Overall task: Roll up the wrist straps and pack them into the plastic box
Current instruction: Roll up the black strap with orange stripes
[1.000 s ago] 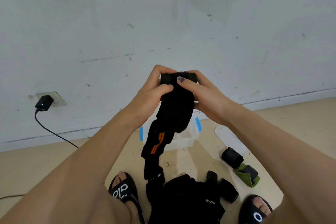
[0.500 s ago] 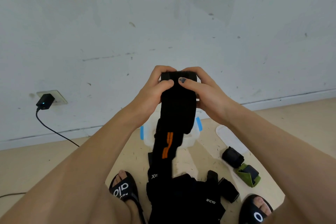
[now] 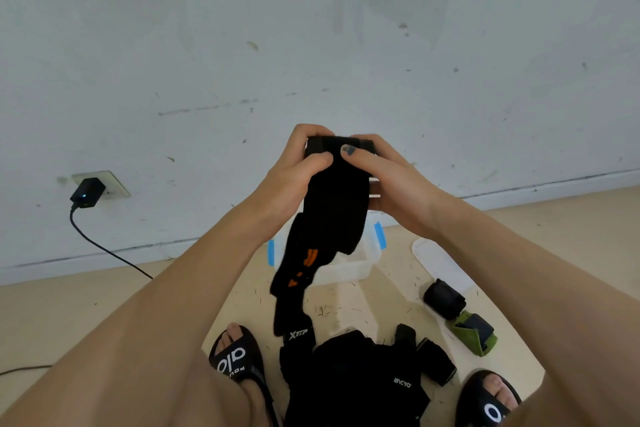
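Above the plastic box (image 3: 349, 265) on the floor, the left hand (image 3: 294, 180) and right hand (image 3: 388, 180) each grip the black wrist strap (image 3: 334, 204) at its rolled top; its tail hangs down. More straps (image 3: 353, 378) lie piled between the sandals.

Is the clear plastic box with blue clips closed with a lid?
No, the clear plastic box stands open on the floor, no lid on it.
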A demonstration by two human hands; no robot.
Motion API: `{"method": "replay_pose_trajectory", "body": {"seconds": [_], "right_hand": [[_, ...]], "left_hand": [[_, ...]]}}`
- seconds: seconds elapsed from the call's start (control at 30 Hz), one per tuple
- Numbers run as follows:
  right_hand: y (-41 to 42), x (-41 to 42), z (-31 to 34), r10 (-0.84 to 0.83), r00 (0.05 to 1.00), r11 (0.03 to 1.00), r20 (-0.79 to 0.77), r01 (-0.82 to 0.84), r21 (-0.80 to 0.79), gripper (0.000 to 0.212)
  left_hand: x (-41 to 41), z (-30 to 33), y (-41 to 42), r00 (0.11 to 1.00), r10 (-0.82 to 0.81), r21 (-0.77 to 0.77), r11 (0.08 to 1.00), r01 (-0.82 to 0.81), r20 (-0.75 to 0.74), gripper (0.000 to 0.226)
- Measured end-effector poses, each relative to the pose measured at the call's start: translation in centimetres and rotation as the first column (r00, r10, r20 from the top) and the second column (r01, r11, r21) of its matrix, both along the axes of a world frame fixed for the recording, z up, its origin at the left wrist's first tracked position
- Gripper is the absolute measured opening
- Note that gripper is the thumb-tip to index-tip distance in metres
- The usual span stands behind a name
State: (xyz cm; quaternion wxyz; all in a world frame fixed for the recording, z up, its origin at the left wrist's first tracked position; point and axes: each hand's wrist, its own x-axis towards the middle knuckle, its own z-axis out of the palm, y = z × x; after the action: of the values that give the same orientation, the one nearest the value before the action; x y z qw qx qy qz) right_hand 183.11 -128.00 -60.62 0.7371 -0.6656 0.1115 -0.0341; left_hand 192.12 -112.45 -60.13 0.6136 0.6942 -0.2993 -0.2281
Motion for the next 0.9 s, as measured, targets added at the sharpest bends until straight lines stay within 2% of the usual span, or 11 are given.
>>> {"method": "replay_pose_trajectory", "body": {"seconds": [0.13,0.4,0.57,0.7,0.9], "right_hand": [[0.34,0.24,0.05,-0.079,0.997,0.993,0.023,0.081,-0.085,0.040],[0.19,-0.14,0.13,-0.050,0.993,0.996,0.107,0.058,-0.073,0.030],[0.30,-0.16,0.09,0.017,1.000,0.995,-0.017,-0.018,-0.103,0.043],[0.22,-0.16,0.05,-0.070,0.998,0.989,0.011,0.071,-0.132,0.039],[0.39,-0.16,-0.23,-0.110,0.989,0.987,0.097,0.121,-0.110,0.028]], "left_hand": [[-0.22,0.15,-0.14,1.000,-0.021,-0.026,0.999,0.020,-0.016,0.027],[-0.14,0.08,-0.30,0.997,0.002,-0.014,1.000,-0.004,-0.077,0.033],[-0.34,0.34,-0.39,0.999,0.014,-0.043,0.999,-0.016,-0.044,0.030],[-0.42,0.25,-0.21,1.000,-0.013,-0.007,1.000,0.013,-0.012,0.032],[-0.41,-0.33,-0.25,1.000,0.016,0.118,0.993,-0.014,-0.020,0.013]]}}
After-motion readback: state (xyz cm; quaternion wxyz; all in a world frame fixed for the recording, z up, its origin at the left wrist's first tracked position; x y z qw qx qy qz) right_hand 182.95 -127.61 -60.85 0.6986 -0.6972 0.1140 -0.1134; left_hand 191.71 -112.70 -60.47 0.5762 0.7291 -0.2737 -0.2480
